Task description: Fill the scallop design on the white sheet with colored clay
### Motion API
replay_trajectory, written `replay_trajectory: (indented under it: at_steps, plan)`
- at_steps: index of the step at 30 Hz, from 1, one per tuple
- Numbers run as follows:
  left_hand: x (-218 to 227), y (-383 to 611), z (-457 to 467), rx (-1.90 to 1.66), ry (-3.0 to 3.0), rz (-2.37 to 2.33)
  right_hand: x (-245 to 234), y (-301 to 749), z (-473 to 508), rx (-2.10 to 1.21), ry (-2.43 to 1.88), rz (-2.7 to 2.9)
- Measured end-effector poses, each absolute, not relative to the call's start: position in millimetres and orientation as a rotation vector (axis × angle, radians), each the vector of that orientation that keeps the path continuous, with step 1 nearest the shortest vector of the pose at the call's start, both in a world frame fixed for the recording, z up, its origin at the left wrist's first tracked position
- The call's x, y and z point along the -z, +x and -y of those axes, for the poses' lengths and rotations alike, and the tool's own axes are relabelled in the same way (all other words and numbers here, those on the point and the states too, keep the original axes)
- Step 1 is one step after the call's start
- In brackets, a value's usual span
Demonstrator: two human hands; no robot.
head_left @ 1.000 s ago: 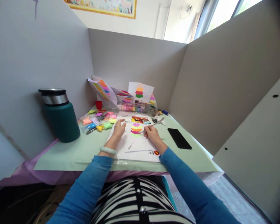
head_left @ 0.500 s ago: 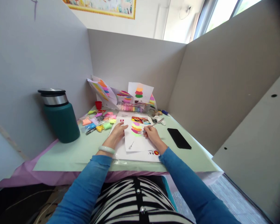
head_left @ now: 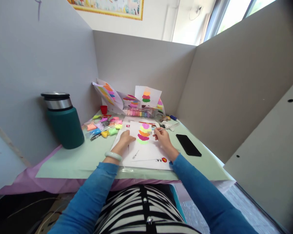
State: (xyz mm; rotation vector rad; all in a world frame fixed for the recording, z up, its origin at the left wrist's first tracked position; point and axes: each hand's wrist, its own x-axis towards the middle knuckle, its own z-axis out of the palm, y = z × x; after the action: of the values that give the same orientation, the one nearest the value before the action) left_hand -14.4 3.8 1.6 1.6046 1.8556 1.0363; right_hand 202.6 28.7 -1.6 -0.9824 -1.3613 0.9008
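Observation:
A white sheet of paper [head_left: 146, 151] bears a stack of clay-like colour bands [head_left: 144, 134] in pink, orange, magenta and pale green. Below the bands is a small dark mark. At the sheet's left edge, my left hand [head_left: 123, 141] has its thumb on top, with the fingertips hidden at the edge. My right hand [head_left: 163, 138] is closed round a metal fork [head_left: 167, 127]. Its tines point left at the right side of the orange band; whether they touch it is unclear. A larger white printed pad [head_left: 123, 162] lies under the sheet.
Small bags of coloured clay [head_left: 112, 131] and a pen [head_left: 95, 136] lie left; a green bottle [head_left: 65, 126] stands beyond them. A black phone [head_left: 188, 145] rests at right. Painted sheets [head_left: 147, 94] lean at the back, near a red cup [head_left: 104, 109]. Grey panels [head_left: 144, 58] enclose the table.
The sheet has shifted away from me, covering more of the pad's printed picture. The fork has moved up from the lower bands to the orange one, with my right hand moving right.

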Motion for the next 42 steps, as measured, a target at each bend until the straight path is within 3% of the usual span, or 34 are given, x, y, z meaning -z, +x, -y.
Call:
replay_trajectory:
  at_steps: [5,13,20,42]
  plan:
    - [-4,-12,-2,-1.02,1.627,-1.896,-14,195,-29,-0.941,-0.972,1.492]
    - [-13,-7,1,-0.843,1.785,-2.092,14,185,-17,-0.717,-1.152,1.622]
    - [-16,-7,7,-0.683,1.853,-2.226,12,185,-17,-0.782,-1.158,1.627]
    - [-15,-7,7,-0.661,1.878,-2.196,12,181,-20,-0.597,-1.35,1.817]
